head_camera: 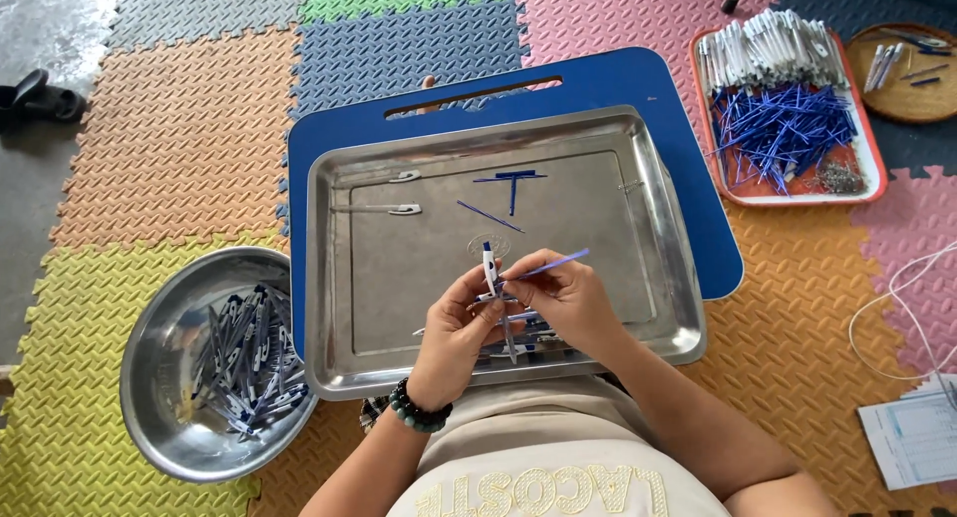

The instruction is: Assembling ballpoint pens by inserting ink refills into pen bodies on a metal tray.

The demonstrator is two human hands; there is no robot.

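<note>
My left hand (454,333) holds a white pen barrel with a blue tip (489,263) upright over the near edge of a steel tray (339,278). My right hand (563,298) pinches a thin blue refill (553,266) that slants up to the right, its lower end close to the barrel. Under my hands lie a few more pen parts (523,343) on the tray. Farther back on the tray lie loose blue refills (510,183) and two white pen pieces (391,209). A bead bracelet circles my left wrist.
The tray rests on a blue lap board (638,88) over coloured foam floor mats. A steel bowl (150,377) of assembled pens sits at the left. An orange tray (872,148) with white barrels and blue refills is at the upper right, beside a round wooden dish (912,98). Papers lie at the right edge.
</note>
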